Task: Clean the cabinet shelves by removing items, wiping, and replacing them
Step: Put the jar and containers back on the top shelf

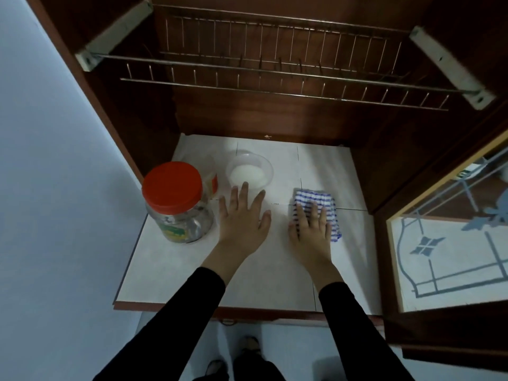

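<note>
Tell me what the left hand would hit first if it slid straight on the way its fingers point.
Most likely the clear bowl: the left hand lies flat on the white shelf with its fingers aimed at the bowl's near side. Whether the middle fingertip touches it is unclear.

Blue-striped white cloth (316, 209), red-lidded jar (177, 202)

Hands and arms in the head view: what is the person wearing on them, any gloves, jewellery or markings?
Both arms are covered by long, close-fitting black sleeves, the left sleeve and the right sleeve, plain with no visible markings and ending at the wrists. The left hand and the right hand are bare: no gloves, and no ring, watch or bracelet shows.
</note>
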`<control>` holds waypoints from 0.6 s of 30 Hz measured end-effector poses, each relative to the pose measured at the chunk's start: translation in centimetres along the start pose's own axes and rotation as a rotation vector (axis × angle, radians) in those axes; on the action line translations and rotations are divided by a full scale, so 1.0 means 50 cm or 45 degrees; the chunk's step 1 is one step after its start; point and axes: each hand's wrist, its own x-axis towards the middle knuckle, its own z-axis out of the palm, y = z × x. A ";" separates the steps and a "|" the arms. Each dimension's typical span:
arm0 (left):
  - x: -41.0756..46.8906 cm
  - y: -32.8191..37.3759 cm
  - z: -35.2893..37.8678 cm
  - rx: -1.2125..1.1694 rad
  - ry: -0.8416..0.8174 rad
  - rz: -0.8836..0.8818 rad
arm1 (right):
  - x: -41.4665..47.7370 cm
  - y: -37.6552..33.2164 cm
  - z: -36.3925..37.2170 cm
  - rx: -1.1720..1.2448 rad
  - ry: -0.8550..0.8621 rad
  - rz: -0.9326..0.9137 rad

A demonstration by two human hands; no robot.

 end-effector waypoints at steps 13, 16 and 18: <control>-0.096 -0.110 -0.070 -0.230 0.753 0.563 | -0.115 -0.121 0.023 0.529 0.185 -0.134; -0.111 -0.157 -0.094 -0.213 0.940 0.534 | -0.126 -0.140 0.027 0.620 0.327 -0.191; -0.118 -0.194 -0.099 -0.196 1.070 0.431 | -0.132 -0.158 0.022 0.676 0.409 -0.244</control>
